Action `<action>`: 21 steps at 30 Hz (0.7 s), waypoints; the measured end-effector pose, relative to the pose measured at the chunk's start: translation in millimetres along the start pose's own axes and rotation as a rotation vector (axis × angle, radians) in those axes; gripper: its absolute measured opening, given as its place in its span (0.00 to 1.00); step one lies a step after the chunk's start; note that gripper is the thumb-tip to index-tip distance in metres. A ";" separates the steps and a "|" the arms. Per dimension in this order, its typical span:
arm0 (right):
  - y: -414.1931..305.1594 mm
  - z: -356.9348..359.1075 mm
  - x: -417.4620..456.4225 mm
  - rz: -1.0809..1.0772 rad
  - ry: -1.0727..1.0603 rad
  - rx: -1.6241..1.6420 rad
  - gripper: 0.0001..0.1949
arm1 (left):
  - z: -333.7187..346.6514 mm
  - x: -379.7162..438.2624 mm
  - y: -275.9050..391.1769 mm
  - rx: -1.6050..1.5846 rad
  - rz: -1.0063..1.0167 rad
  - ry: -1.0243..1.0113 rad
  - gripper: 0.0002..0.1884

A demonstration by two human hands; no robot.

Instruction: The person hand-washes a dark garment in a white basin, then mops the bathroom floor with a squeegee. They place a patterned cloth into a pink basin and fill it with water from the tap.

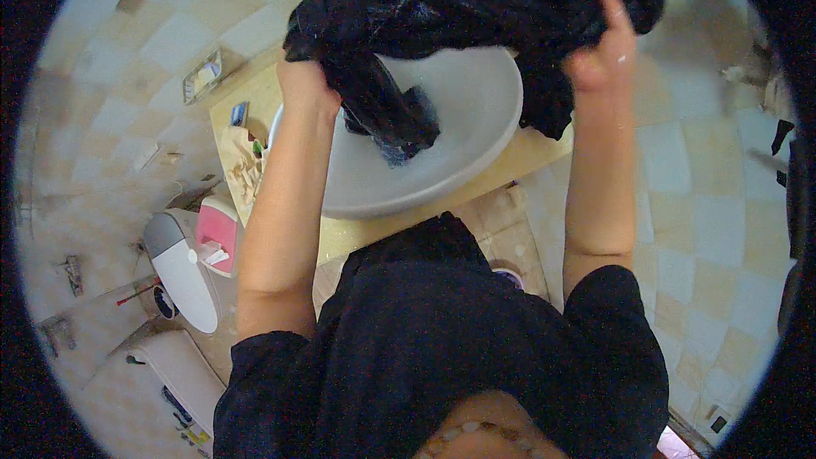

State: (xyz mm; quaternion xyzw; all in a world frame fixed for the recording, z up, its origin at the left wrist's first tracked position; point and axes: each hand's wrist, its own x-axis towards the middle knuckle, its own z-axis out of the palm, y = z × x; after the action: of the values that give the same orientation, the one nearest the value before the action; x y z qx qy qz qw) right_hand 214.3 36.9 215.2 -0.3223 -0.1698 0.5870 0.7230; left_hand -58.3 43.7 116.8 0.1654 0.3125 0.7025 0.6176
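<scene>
A dark, bunched cloth garment (446, 16) stretches between my two hands above a white oval washbasin (472, 102). My left hand (309, 86) grips its left end, with the fingers mostly hidden under the folds. One part of the cloth hangs from there into the bowl, where some water or suds show. My right hand (602, 60) is blurred and lies against the right end, thumb raised; the cloth hides its other fingers, so its grip cannot be made out. Another fold hangs over the basin's right rim.
The basin stands on a yellowish counter (408, 223). Crumpled beige material (241, 162) and a small blue packet (239, 114) lie at its left. A soap dish (205, 80) is by the tiled wall. Lower left are a pink-and-white bin (218, 229) and a toilet (188, 280).
</scene>
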 end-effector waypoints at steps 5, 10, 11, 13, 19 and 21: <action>58.9 -146.5 25.3 0.388 -0.028 -0.193 0.28 | 64.6 -12.3 3.9 -0.099 -0.097 -0.154 0.08; 103.8 -200.1 -8.0 0.110 -0.044 -1.232 0.63 | 99.4 -18.1 4.7 -0.011 -0.076 -0.109 0.09; 110.0 -189.3 -16.0 -0.078 -0.159 -1.348 0.63 | 104.2 -18.2 2.7 0.010 -0.075 -0.081 0.09; 127.7 -162.7 -29.3 -0.466 -0.392 -1.541 0.63 | 114.1 -27.5 -3.8 -0.043 -0.119 -0.135 0.08; 237.2 -131.5 6.1 -0.473 -0.257 -0.817 0.43 | 115.6 -60.1 -37.9 -0.201 -0.287 -0.256 0.13; 223.2 -110.9 6.9 -0.496 -0.136 -0.486 0.29 | 94.9 -63.8 -22.6 -0.264 -0.262 -0.166 0.15</action>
State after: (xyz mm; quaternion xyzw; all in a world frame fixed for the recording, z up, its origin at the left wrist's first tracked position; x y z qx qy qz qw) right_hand 120.2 37.0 -15.6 -0.3942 -0.4255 0.3558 0.7328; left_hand 29.3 4.9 183.2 0.0983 0.1849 0.6352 0.7435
